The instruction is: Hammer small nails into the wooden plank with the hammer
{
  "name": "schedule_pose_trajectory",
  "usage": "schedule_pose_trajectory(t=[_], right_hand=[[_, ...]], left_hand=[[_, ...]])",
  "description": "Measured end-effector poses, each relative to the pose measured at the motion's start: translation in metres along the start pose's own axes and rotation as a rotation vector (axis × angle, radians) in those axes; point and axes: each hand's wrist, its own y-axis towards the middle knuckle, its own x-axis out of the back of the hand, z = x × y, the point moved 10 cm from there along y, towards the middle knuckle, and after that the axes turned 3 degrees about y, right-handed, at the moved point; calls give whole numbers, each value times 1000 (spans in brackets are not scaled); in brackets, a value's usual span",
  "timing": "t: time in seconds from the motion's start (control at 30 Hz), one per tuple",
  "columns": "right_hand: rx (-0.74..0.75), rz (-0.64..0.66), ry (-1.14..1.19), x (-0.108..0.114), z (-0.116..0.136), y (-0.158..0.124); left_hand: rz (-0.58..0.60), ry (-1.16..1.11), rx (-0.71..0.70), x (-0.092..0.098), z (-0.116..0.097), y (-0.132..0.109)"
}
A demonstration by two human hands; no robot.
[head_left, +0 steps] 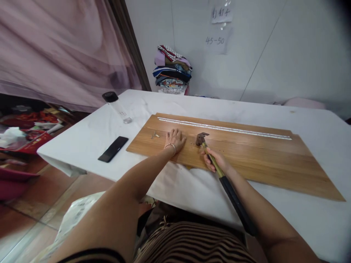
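My left hand [175, 140] lies flat on a wooden board [263, 157], fingers spread, a bracelet on its wrist. Gripped near the head in my right hand [215, 159] is a claw hammer [237, 202], its black handle end pointing back towards me. The rusty hammer head is over the board, just right of my left hand; whether it touches the wood I cannot tell. A few loose nails [155, 135] lie on the board to the left of my left hand. Small dark marks show in the wood near the hammer head.
Along the board's far side runs a white measuring strip [225, 128]. A black phone [113, 149] and a clear bottle with a black lid [117, 107] rest on the white-covered table [90, 133]. Folded cloths [172, 71] are stacked behind the table by the wall.
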Motion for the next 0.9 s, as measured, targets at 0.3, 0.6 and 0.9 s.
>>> schedule_pose_trajectory(t=[0.3,0.6,0.9], right_hand=[[34,53,10,2,-3,6],[49,85,16,4,-4,10],[86,109,20,3,-1,9]], left_hand=[[-44,-14,-9,0,0,1],[-40,-22,-12,2,-1,1],[-74,-111,52,4,11,2]])
